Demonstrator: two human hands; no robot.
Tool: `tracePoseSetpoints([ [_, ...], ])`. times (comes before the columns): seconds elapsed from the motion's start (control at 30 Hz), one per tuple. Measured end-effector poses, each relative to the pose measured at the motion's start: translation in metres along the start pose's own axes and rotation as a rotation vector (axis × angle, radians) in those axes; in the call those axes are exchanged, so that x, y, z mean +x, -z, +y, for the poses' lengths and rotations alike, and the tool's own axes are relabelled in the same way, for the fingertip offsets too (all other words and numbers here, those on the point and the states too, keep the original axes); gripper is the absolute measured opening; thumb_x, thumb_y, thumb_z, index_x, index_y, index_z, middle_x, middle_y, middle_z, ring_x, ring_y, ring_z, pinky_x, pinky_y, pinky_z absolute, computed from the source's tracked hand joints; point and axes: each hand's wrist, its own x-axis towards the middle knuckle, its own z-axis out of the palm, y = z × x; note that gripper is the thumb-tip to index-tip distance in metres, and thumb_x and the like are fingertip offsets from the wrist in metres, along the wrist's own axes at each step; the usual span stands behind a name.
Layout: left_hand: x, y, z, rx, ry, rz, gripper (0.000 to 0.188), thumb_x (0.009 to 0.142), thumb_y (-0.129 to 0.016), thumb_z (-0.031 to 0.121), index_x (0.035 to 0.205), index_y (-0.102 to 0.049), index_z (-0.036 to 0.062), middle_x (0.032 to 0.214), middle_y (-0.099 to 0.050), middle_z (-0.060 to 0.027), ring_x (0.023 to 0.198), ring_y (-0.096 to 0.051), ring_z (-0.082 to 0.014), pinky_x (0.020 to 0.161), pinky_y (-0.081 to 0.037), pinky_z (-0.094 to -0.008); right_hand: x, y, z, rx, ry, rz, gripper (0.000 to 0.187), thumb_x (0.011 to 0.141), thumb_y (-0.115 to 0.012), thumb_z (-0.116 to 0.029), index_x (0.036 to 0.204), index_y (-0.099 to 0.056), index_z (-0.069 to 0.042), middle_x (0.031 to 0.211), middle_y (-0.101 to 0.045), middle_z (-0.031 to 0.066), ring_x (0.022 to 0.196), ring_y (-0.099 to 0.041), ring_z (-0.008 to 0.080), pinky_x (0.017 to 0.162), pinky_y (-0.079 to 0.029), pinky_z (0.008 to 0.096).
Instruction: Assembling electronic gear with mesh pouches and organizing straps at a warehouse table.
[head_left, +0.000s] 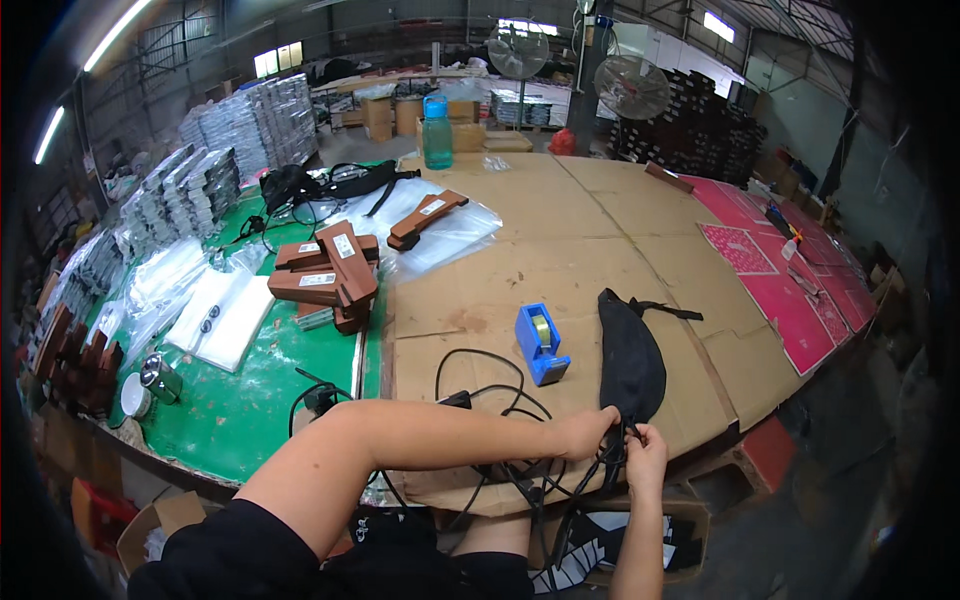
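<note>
As our head view shows, our left hand (588,433) pinches the near end of the black pouch (632,362) on the cardboard (560,260), and our right hand (648,460) pinches a thin dark piece (634,431) there. We should tug gently and keep the cords (458,400) untangled.

Soft, even light falls around the blue tape dispenser (543,347), where shadows are faint. Far beyond it to the left, the tube lights (118,35) glare white (the upper one is fringed with colour), and the windows (278,60) burn out too. Well left of it, the green tabletop (235,425) shines. Just right of it, the black pouch (632,360) loses detail. Farthest from it, straight lines bend into a black rim.
</note>
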Motion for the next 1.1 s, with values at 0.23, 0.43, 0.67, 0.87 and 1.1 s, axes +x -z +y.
tracePoseSetpoints([
  [0.23,-0.002,0.030,0.010,0.873,-0.435,0.117,0.024,0.085,-0.051,0.019,0.103,-0.057,0.0042,0.082,-0.059,-0.0107,0.076,-0.063,-0.0280,0.060,-0.049,-0.0361,-0.027,-0.017,-0.028,-0.510,0.303,0.201,0.025,0.087,-0.049,-0.001,0.112,-0.050,0.000,0.102,-0.059,0.0251,0.097,-0.056,0.0431,0.083,-0.045,0.0446],
  [0.43,0.015,0.039,0.006,1.094,-0.589,0.173,0.021,0.082,-0.054,0.022,0.092,-0.060,0.0050,0.082,-0.057,-0.0074,0.074,-0.061,-0.0246,0.060,-0.049,-0.0323,-0.036,-0.016,-0.040,-0.634,0.428,0.212,0.024,0.088,-0.051,-0.005,0.112,-0.052,0.000,0.103,-0.058,0.0226,0.098,-0.055,0.0415,0.081,-0.045,0.0450],
  [0.67,0.017,0.050,-0.012,0.895,-0.661,0.014,0.033,0.086,-0.052,0.023,0.112,-0.061,0.0059,0.084,-0.054,-0.0089,0.072,-0.063,-0.0256,0.056,-0.052,-0.0381,-0.052,-0.017,-0.046,-0.727,0.435,0.128,0.063,0.069,-0.080,-0.025,0.113,-0.047,0.006,0.121,-0.045,0.0246,0.107,-0.051,0.0418,0.087,-0.046,0.0456],
  [0.87,0.013,0.043,-0.013,0.825,-0.584,0.051,0.040,0.089,-0.048,0.027,0.125,-0.054,0.0100,0.084,-0.054,-0.0100,0.066,-0.063,-0.0265,0.055,-0.052,-0.0378,-0.045,-0.020,-0.040,-0.848,0.514,0.215,0.062,0.070,-0.078,-0.020,0.117,-0.047,0.004,0.123,-0.046,0.0237,0.109,-0.051,0.0408,0.089,-0.045,0.0453],
  [1.1,0.019,0.038,-0.004,0.831,-0.550,-0.038,0.042,0.090,-0.047,0.024,0.129,-0.052,0.0108,0.090,-0.060,-0.0126,0.078,-0.066,-0.0298,0.062,-0.053,-0.0392,-0.031,0.000,-0.027,-0.953,0.692,0.205,0.042,0.080,-0.068,-0.013,0.117,-0.054,0.000,0.104,-0.061,0.0165,0.090,-0.063,0.0321,0.074,-0.052,0.0392],
])
